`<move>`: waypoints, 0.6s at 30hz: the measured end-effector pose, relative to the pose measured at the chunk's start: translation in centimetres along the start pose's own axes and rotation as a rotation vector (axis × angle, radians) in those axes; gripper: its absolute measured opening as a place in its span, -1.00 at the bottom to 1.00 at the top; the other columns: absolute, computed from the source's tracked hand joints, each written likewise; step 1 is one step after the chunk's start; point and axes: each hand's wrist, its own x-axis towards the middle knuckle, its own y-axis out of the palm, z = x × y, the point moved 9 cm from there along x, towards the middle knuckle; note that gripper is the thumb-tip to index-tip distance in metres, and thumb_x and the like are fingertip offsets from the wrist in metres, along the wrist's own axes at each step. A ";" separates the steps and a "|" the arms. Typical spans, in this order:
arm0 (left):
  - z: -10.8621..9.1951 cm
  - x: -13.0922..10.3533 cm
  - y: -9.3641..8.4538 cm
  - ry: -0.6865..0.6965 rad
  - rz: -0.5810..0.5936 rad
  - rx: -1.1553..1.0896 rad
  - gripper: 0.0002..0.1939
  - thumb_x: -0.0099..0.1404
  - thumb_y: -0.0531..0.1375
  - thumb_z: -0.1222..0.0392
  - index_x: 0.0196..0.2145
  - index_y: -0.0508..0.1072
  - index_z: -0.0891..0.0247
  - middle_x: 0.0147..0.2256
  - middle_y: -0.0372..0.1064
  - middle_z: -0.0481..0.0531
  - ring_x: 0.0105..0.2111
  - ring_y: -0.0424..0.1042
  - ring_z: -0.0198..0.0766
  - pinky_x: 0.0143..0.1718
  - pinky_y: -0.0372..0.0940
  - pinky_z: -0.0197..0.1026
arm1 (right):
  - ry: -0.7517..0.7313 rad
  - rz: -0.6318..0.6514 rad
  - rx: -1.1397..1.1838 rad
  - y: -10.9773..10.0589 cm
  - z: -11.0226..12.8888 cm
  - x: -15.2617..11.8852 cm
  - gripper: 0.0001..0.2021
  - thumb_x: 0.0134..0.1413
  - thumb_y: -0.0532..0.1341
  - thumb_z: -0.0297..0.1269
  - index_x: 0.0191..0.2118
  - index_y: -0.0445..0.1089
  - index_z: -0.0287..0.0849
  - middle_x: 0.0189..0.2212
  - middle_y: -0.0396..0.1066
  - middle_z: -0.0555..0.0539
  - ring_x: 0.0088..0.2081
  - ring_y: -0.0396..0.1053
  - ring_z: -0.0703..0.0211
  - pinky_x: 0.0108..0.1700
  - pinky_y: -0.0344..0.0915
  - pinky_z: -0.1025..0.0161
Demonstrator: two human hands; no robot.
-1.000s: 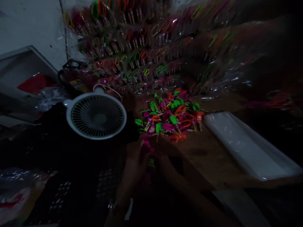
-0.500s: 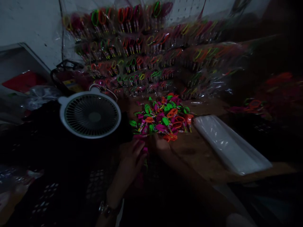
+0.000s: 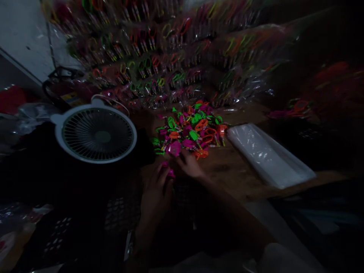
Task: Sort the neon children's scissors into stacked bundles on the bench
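Observation:
Small green, orange and magenta items form a loose pile (image 3: 196, 129) on the wooden table (image 3: 227, 168). My left hand (image 3: 159, 184) is closed around a magenta item (image 3: 170, 173) at the table's near edge, below the pile. My right hand (image 3: 189, 165) is at the pile's near side, its fingers beside another magenta item (image 3: 174, 148). Dim light and blur hide whether the right fingers grip it.
A round white fan (image 3: 99, 132) sits left of the pile. Clear plastic bags (image 3: 270, 155) lie flat at the right. Behind the pile hang rows of bagged colourful items (image 3: 148, 68). A dark perforated basket (image 3: 115, 212) is below left.
The view has shifted, moving the fan and pile left and up in the picture. My right hand has shifted slightly at the pile's near edge, and a magenta item now shows above its fingers.

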 end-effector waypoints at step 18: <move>-0.3 0.1 -0.7 0.001 -0.015 0.045 -0.49 0.33 0.03 0.09 0.20 0.08 0.20 0.20 0.11 0.03 0.20 0.06 -0.16 0.19 0.04 0.05 | 0.013 0.097 0.263 2.0 -0.5 -5.4 -0.83 0.03 0.21 -0.42 -0.26 0.52 -0.28 -0.31 0.52 -0.12 -0.30 0.45 0.08 -0.15 0.33 0.19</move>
